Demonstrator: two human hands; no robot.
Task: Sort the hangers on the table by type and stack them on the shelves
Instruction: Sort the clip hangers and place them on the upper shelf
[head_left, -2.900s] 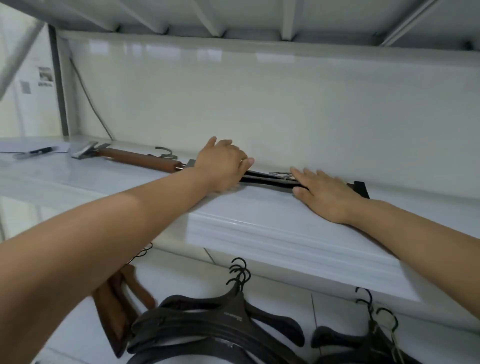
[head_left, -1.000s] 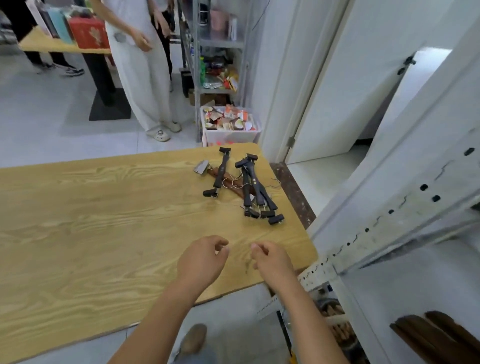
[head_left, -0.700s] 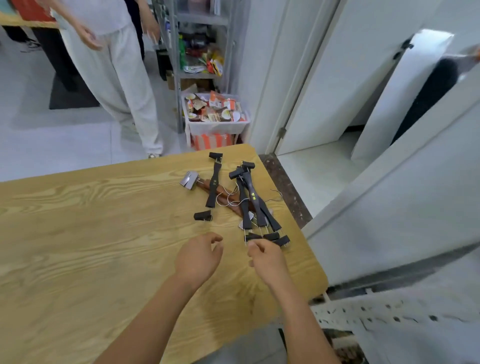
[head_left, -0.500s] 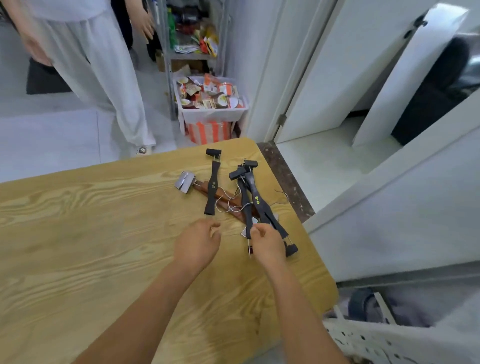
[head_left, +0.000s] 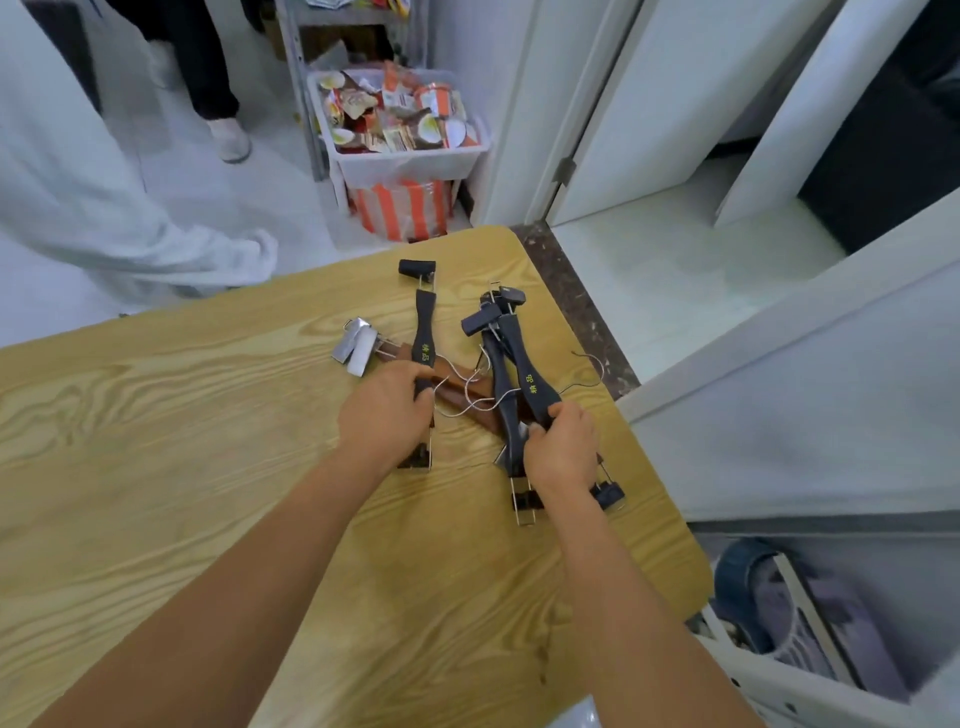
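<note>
A small pile of clip hangers lies near the far right corner of the wooden table (head_left: 156, 467). My left hand (head_left: 384, 415) closes on a single black clip hanger (head_left: 423, 332) that points away from me. My right hand (head_left: 563, 452) grips the near ends of two black clip hangers (head_left: 519, 358) lying side by side. Under them lies a brown wooden clip hanger (head_left: 457, 387) with silver metal clips (head_left: 356, 340) at its left end. Thin wire hooks curl between the black bars.
A person in white trousers (head_left: 104, 208) stands beyond the table's far left edge. A clear bin of snack packets (head_left: 400, 124) sits on the floor behind the table. A white shelf post (head_left: 779, 322) and a lower shelf are at the right.
I turned from the shelf, where both hands rested on stacked hangers, to the table. Both hands reached forward to the pile and closed on black hangers.
</note>
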